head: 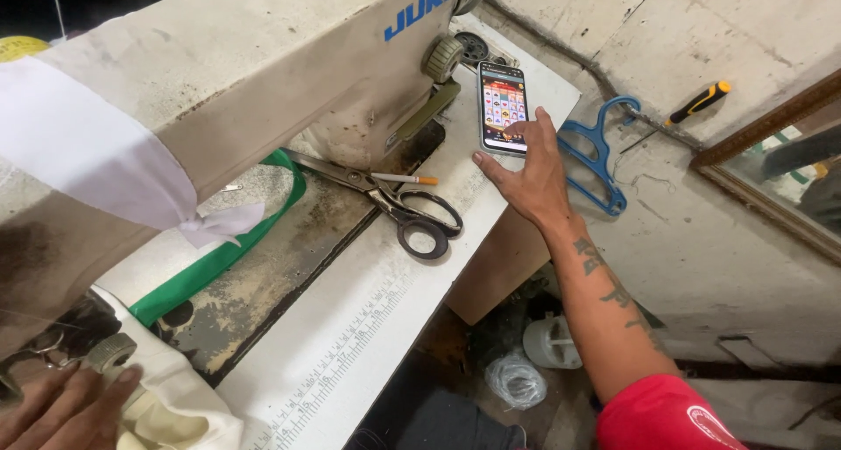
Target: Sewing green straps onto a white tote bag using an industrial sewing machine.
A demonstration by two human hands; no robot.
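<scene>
On worn white sewing table [350, 345], scissors [399, 206], phone [502, 106]; concrete floor [701, 240] w/ blue hanger [598, 156].

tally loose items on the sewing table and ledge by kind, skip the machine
Scissors: 1
Cigarette: 1
Phone, touched by right hand: 1
Blue hanger: 1
Screwdriver: 1
Green strap: 1
White cloth by left hand: 1
Total: 7

White sewing table [368, 327], scissors [394, 206], phone [502, 108]
</scene>
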